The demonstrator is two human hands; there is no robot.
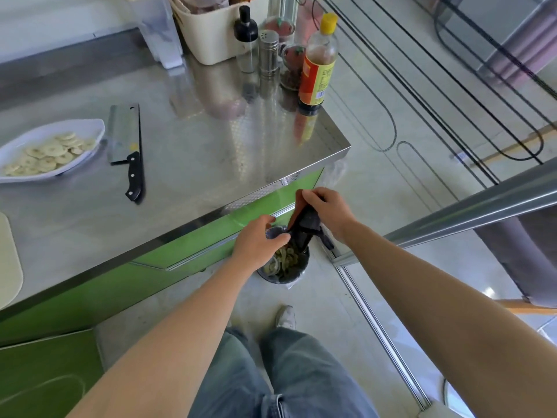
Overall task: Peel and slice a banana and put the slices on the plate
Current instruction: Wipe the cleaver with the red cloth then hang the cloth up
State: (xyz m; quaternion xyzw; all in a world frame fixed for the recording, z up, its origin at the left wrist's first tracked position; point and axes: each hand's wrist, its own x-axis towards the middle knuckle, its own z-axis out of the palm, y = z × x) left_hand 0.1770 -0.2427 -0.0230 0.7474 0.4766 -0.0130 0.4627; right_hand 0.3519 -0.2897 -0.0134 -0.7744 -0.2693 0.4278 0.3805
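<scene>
Peel [304, 227] over bin [305, 265].
Right hand [327, 211] pinches dark peel; left hand [257, 241] beside it, grip unclear. Slices [48, 153] on plate [87, 128].

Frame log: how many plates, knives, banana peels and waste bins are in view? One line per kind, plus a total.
plate: 1, holding banana slices
knife: 1
banana peel: 1, dark, held by the right hand over the bin
waste bin: 1
Total: 4
</scene>
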